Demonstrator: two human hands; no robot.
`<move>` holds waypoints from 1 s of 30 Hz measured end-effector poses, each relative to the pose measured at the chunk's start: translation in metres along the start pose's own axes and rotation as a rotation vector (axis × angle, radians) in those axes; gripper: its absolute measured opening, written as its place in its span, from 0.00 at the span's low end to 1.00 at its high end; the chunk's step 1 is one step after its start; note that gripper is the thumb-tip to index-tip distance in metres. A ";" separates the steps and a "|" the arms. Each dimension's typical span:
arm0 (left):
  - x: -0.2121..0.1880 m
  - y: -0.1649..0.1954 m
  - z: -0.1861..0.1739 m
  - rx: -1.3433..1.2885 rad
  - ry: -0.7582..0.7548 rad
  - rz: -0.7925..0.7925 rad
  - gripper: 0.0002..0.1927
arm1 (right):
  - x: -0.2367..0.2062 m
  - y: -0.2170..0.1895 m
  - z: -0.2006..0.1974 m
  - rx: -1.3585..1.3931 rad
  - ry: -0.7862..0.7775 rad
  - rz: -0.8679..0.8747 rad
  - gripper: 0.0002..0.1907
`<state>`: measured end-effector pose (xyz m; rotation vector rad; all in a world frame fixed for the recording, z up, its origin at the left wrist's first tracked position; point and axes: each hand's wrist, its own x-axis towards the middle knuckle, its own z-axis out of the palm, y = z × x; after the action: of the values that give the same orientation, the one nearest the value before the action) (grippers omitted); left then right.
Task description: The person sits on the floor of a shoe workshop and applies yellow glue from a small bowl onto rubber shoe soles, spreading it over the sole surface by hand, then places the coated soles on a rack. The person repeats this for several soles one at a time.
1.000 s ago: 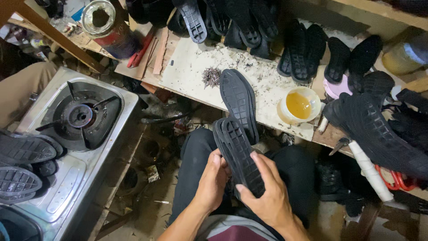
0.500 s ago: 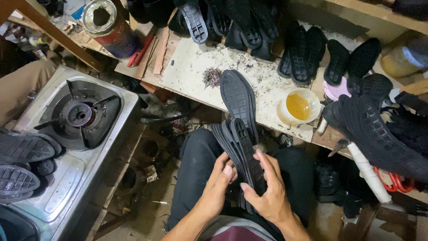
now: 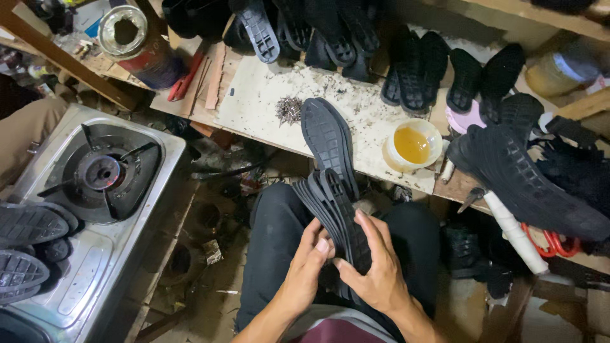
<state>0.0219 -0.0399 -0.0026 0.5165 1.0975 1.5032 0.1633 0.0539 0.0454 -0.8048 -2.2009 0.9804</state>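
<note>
Both hands are now fanning the stack of black ridged rubber shoe soles [image 3: 335,222] over the lap, left hand [image 3: 307,267] and right hand [image 3: 375,270] clamped around it, and loose outer soles are risking sliding floorward.

Quick head count from where I'm standing: two hands, left hand [image 3: 309,267] and right hand [image 3: 375,270], both wrapped around a stack of black soles [image 3: 333,209], looks like four or five in there, edges overlap too much to be sure. One more sole [image 3: 327,136] lies on the bench [image 3: 254,95]. One bowl of yellow glue [image 3: 413,145]. One small pile of nails [image 3: 289,109]. One gas stove [image 3: 95,184], single burner, with three soles [image 3: 28,225] on its near end. One tin can [image 3: 127,32].
</note>
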 end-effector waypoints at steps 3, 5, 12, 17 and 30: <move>-0.001 0.001 -0.001 0.033 -0.004 0.020 0.36 | -0.003 0.001 0.002 0.022 0.008 0.030 0.46; -0.002 0.001 0.000 0.031 0.003 0.013 0.35 | -0.006 0.006 0.000 0.051 0.008 0.050 0.43; 0.003 -0.018 0.010 -0.048 0.074 0.063 0.29 | -0.022 0.027 -0.011 0.395 -0.048 0.254 0.41; 0.009 -0.029 0.011 -0.107 0.204 0.023 0.25 | -0.036 0.035 -0.023 0.751 -0.045 0.423 0.41; 0.133 -0.016 0.009 -0.231 0.346 0.324 0.25 | -0.126 0.055 -0.067 0.745 0.089 0.666 0.44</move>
<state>0.0036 0.0857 -0.0453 0.2863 1.1176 2.0315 0.3070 0.0224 0.0052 -1.1753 -1.2954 1.8728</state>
